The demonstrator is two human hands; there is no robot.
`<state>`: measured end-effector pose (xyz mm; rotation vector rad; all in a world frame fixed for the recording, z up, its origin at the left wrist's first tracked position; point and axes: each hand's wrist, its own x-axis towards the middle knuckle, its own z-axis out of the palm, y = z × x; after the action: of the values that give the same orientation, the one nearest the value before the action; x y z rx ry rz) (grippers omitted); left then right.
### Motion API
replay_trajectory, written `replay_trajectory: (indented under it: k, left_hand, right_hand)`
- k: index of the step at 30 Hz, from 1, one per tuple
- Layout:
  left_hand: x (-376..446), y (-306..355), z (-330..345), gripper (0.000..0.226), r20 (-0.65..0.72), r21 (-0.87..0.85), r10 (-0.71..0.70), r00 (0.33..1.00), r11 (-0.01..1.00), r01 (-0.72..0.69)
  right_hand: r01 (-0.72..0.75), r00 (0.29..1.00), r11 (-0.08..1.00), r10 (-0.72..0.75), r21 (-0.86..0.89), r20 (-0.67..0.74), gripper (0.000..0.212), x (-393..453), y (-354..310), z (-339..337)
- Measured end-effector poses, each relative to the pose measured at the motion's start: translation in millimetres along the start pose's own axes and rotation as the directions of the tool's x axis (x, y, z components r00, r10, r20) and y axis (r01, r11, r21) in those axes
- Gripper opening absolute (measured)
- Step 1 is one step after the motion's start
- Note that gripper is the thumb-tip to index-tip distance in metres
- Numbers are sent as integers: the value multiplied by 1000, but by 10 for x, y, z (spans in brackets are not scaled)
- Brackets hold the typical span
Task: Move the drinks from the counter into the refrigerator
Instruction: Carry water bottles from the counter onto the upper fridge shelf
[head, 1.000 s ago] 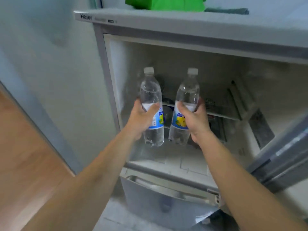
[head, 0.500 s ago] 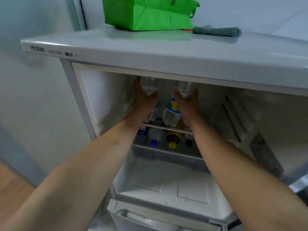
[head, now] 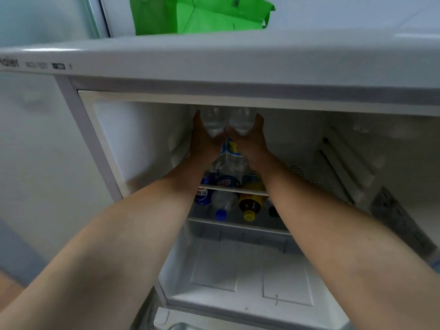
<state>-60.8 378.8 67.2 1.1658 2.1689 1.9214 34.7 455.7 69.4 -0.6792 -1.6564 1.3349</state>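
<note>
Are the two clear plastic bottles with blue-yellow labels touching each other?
Touching. The head view shows the left clear plastic bottle and the right clear plastic bottle pressed side by side with no gap, gripped by the left hand and right hand.

It looked like a home kitchen: a small white household refrigerator (head: 214, 58) stood open against a pale wall, soft-drink bottles (head: 228, 198) lay on its wire shelf (head: 238, 190), and a green shopping bag (head: 190, 15) sat on its top's rear edge.
</note>
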Motion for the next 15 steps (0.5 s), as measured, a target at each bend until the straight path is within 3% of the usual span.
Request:
replay_trajectory:
  k: [3,6,10,15]
  left_hand:
    - [-93,-115,-27,87,6,283,-91,996,955,85]
    - [-209,-305,-6,65,58,291,-149,987,948,126]
    - [-150,-365,64,60,24,212,-183,983,962,174]
    - [100,-345,121,57,52,229,-256,965,944,238]
  right_hand:
    - [-1,1000,976,3,-219,13,84,-39,50,-108]
    - [-45,997,879,72,-475,40,81,-60,153,-226]
    - [-107,989,916,139,-386,57,69,-17,201,-222]
    - [-188,973,917,222,-351,57,73,233,195,-132]
